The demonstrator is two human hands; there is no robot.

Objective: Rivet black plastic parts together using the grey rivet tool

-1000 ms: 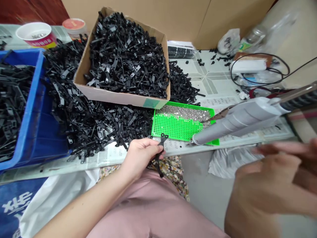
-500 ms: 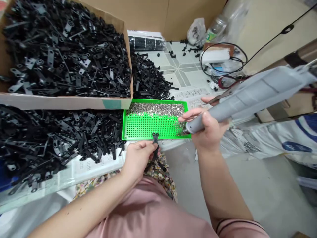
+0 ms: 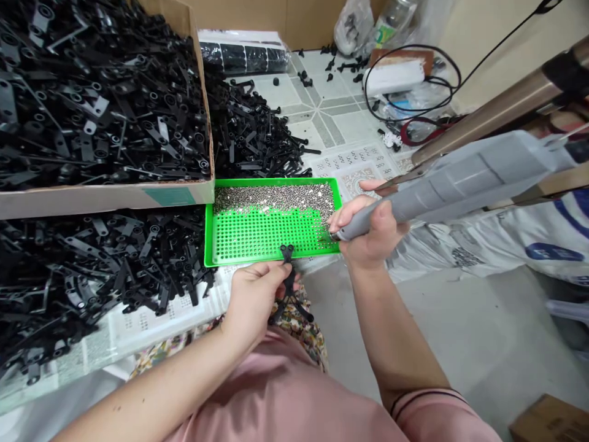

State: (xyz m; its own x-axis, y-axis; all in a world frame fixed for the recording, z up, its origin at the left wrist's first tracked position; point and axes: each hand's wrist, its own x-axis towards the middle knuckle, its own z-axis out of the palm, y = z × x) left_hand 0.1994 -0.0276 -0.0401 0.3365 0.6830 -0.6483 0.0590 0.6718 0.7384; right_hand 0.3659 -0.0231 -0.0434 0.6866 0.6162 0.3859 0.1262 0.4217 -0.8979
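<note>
Between the thumb and fingers of my left hand [image 3: 257, 291] is a black plastic bracket [image 3: 288, 279], with two round holes at its upper end and legs spread apart below. It sits at the near edge of a green perforated tray [image 3: 209, 236]. Small shiny screws [image 3: 276, 197] lie heaped along the tray's far side. My right hand [image 3: 375, 236] is wrapped round a grey electric screwdriver [image 3: 460, 184], its tip pointing down at the tray's right end. Fingers partly hide the tip. A pair of scissors [image 3: 398, 179] also shows at that hand.
A cardboard box [image 3: 105, 199] full of black plastic parts stands at the left. More loose black parts [image 3: 115, 258] lie in front of it and behind the tray. A black cable [image 3: 368, 80], plastic bags and a jar are at the back right.
The view has shifted, so the box and tray appear further left. My right fingers have closed in around the screwdriver's tip. The left hand still holds the bracket.
</note>
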